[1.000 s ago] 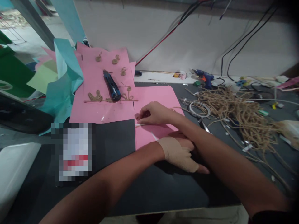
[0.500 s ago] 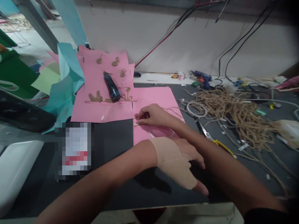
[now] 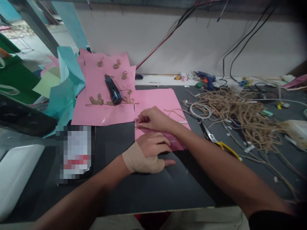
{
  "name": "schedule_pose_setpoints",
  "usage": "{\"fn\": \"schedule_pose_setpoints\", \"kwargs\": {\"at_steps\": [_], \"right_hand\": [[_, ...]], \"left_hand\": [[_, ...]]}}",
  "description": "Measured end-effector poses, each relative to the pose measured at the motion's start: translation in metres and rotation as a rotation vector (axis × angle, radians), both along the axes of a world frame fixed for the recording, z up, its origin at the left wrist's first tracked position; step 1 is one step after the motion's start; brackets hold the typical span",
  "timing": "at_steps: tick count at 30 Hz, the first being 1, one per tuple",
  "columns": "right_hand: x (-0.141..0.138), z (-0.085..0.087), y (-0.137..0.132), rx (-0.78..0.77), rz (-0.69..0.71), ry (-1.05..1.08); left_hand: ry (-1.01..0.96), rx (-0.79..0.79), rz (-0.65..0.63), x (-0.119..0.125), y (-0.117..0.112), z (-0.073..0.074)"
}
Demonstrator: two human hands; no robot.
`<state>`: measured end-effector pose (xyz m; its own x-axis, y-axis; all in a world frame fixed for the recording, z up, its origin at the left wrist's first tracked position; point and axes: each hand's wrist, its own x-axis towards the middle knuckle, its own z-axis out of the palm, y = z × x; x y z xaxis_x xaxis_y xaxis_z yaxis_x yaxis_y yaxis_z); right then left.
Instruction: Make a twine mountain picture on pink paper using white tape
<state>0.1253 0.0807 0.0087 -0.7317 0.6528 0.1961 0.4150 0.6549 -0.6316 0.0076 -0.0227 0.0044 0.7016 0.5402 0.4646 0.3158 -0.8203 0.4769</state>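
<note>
My right hand (image 3: 155, 119) rests on a pink sheet (image 3: 158, 95), thumb and fingertips pinched together at its left edge. What lies between those fingertips is too small and covered to make out. My left hand (image 3: 152, 149), wrapped in a tan bandage (image 3: 135, 159), is just nearer to me, over the lower part of the sheet. Its fingers and thumb are apart, holding nothing. A loose piece of twine (image 3: 177, 112) lies on the sheet beyond my right wrist. White strips show on the pink paper.
On the left pink sheet (image 3: 103, 115) lie a utility knife (image 3: 113, 90) and several twine shapes. Rightward are a twine heap (image 3: 240, 111), a white ring (image 3: 200, 111), yellow-handled scissors (image 3: 216, 140) and a blue glue gun (image 3: 207, 80). A phone-like object (image 3: 76, 153), blurred out, lies at left.
My left hand has moved left and away from me, from beneath my right forearm to beside my right hand. My right hand stays pinched at the sheet's left edge.
</note>
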Motion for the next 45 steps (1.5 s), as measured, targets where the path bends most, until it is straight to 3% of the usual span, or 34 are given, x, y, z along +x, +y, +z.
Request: {"fn": "schedule_pose_setpoints", "kwargs": {"at_steps": [9, 16, 36, 45], "right_hand": [[0.0, -0.002, -0.002, 0.135, -0.005, -0.027], [0.005, 0.007, -0.004, 0.066, 0.19, -0.013], [0.005, -0.002, -0.001, 0.081, 0.223, 0.029], [0.005, -0.008, -0.005, -0.153, 0.23, 0.203]], "left_hand": [[-0.005, 0.069, -0.008, 0.003, 0.003, -0.008], [-0.046, 0.05, -0.03, 0.004, 0.002, -0.014], [-0.078, 0.045, -0.038, 0.004, 0.002, -0.014], [-0.082, 0.057, -0.042, 0.004, 0.002, -0.015]]}}
